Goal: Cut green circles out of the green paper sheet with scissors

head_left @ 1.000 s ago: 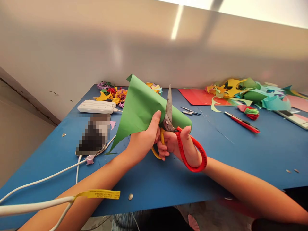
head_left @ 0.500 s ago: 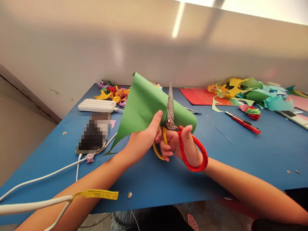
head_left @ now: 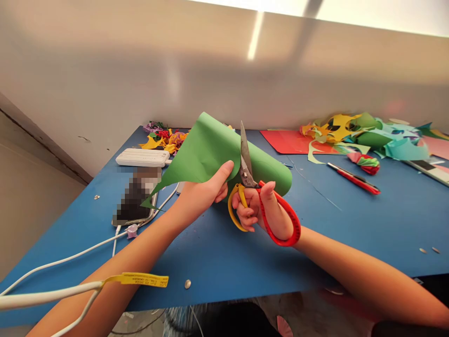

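Observation:
A sheet of green paper point(head_left: 206, 150), curled over at its right side, is held up above the blue table. My left hand point(head_left: 212, 185) pinches its lower edge, thumb on the near face and fingers behind. In my right hand point(head_left: 261, 206) are scissors point(head_left: 247, 175) with one red and one yellow handle. My thumb goes through the red loop and fingers through the yellow one. The blades point up and lie at the cut edge of the paper, just right of my left thumb. A narrow pointed strip of the paper hangs down at the left.
On the blue table point(head_left: 336, 234), a white power bank point(head_left: 142, 157) and a blurred-out phone point(head_left: 136, 199) with white cables lie at left. Coloured scraps point(head_left: 171, 139) are behind. Right are red paper point(head_left: 284, 142), a red cutter knife point(head_left: 354, 179), a paper flower point(head_left: 366, 164) and more cuttings point(head_left: 375, 133).
My left hand has moved slightly left, away from the scissors. The green paper has turned, its left tip shifting left and up. The scissor blades have closed somewhat and tilted left.

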`<control>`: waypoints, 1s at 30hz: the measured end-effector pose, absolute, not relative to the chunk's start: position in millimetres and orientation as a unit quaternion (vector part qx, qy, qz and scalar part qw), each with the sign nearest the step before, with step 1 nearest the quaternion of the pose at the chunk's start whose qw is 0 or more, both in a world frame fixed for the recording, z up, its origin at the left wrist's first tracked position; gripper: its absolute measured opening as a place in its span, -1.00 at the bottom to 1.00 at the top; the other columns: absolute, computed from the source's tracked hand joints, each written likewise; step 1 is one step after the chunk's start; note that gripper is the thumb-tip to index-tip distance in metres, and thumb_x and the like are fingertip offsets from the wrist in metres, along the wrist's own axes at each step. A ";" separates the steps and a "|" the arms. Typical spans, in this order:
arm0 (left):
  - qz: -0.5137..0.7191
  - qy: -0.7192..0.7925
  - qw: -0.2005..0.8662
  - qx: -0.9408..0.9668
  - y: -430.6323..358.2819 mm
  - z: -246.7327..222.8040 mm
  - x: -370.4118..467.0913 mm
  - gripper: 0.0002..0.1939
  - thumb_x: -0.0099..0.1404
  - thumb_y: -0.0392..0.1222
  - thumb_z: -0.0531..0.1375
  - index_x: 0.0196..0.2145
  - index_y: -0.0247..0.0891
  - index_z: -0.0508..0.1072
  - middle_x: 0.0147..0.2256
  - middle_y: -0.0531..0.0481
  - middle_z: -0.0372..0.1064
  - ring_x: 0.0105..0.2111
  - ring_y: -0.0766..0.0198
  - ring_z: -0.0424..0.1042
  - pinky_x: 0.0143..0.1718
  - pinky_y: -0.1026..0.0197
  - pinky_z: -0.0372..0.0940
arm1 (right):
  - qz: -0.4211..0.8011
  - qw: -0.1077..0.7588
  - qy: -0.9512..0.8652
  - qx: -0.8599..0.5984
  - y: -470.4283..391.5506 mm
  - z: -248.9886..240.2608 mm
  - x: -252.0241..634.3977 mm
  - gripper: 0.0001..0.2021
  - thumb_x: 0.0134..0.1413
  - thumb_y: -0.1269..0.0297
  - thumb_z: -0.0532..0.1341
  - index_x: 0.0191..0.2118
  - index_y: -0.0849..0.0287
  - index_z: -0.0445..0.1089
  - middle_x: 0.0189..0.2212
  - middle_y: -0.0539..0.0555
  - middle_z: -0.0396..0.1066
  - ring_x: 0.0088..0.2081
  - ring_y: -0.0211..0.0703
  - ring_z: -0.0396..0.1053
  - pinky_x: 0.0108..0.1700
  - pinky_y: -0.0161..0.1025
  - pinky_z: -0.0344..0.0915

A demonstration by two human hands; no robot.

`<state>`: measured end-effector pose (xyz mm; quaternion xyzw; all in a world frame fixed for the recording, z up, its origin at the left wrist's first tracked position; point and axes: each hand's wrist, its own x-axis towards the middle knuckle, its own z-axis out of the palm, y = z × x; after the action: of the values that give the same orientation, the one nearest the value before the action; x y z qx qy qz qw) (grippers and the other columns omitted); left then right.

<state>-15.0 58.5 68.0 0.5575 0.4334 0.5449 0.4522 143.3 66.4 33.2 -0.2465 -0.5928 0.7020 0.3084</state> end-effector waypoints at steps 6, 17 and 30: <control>0.521 0.450 0.442 0.576 58.9 74.9 -19.2 -0.56 0.35 -0.15 0.10 -0.64 -0.18 0.02 -0.76 0.21 -0.13 -0.77 0.46 -0.05 -0.69 0.24 -0.12 | 0.700 0.304 -0.597 -0.247 68.5 31.5 145.0 -0.24 -0.14 -0.56 -0.12 -0.40 0.17 0.21 -0.62 -0.16 -0.09 -0.66 -0.40 -0.18 -0.66 -0.35 0.00; 0.555 0.470 0.400 0.558 53.1 80.9 -17.0 -0.50 0.37 -0.15 0.08 -0.68 -0.20 -0.01 -0.75 0.19 -0.12 -0.76 0.47 0.02 -0.66 0.25 -0.04 | 0.648 0.325 -0.660 -0.197 68.9 20.4 146.5 -0.16 -0.10 -0.54 -0.19 -0.23 0.21 0.31 -0.39 0.05 0.16 -0.50 -0.25 0.14 -0.48 -0.25 0.18; 0.527 0.474 0.399 0.582 53.7 76.6 -16.8 -0.48 0.38 -0.12 0.07 -0.70 -0.20 0.00 -0.77 0.16 -0.06 -0.76 0.46 0.02 -0.65 0.23 -0.02 | 0.685 0.296 -0.632 -0.211 68.7 22.6 144.6 -0.22 -0.08 -0.54 -0.25 -0.30 0.17 0.18 -0.52 -0.08 0.00 -0.58 -0.31 -0.02 -0.55 -0.29 0.05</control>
<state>-16.8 53.7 76.6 0.5820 0.4735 0.5270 0.3991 144.6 68.7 22.6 -0.2110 -0.6317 0.6846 0.2962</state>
